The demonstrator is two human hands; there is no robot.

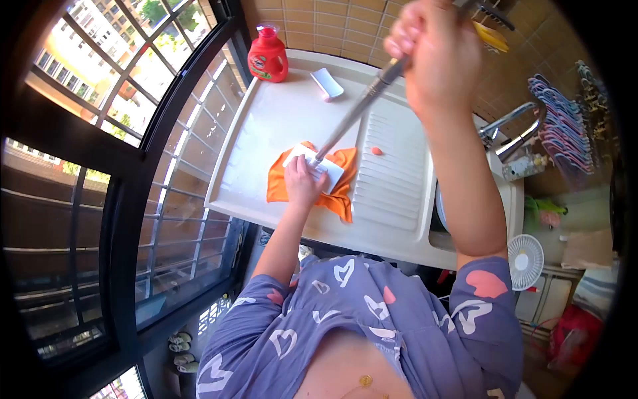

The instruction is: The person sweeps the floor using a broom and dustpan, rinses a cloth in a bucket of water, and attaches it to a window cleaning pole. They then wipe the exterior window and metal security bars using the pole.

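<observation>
A flat mop (364, 106) slants across the counter, its grey pole running from upper right down to a white plate-like head (334, 175). Under that head lies an orange cloth (278, 184), spread unevenly with its corners sticking out. My left hand (305, 182) grips the head beside the pole joint, fingers bent over the white plate. Higher up and nearer the camera, my right hand (435, 50) is wrapped round the pole. The pole's top end runs out of view.
A red detergent bottle (267, 54) and a white dish (327, 84) stand at the counter's back. A small orange-red object (377, 151) rests by the ridged washboard (392, 183). Right are a faucet (515, 130), hangers (565, 123) and a white fan (526, 262). Barred windows (176, 179) line the left.
</observation>
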